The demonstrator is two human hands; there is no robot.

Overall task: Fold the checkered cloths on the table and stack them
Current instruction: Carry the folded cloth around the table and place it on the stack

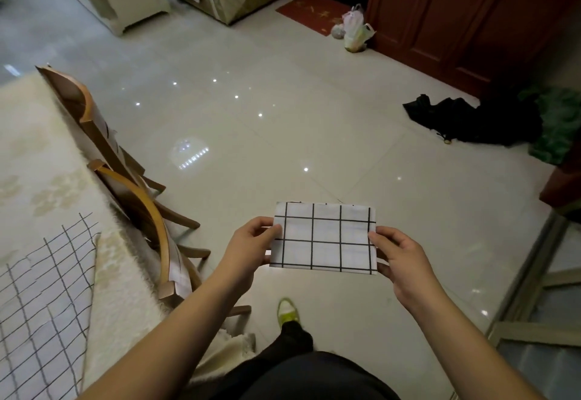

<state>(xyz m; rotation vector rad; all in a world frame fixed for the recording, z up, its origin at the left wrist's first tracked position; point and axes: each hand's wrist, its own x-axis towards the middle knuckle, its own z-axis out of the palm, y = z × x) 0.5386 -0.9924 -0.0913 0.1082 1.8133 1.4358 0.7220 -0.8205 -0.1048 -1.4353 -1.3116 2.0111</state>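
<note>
Cloth (323,237), folded small, held in mid-air over floor (283,116), well right of worktop (47,154). Left hand (248,242) pinching left edge, right hand (397,251) pinching right edge; fingers (375,237) clamped on fabric, both sides. Second cloth (41,299) lying unfolded on worktop, near corner hanging off. Risks, as judged: layers slipping open if either pinch loosens; drop to floor, no surface below; loose cloth dragged off edge when stacking; chair (135,198) between body and worktop, possible snag.
</note>
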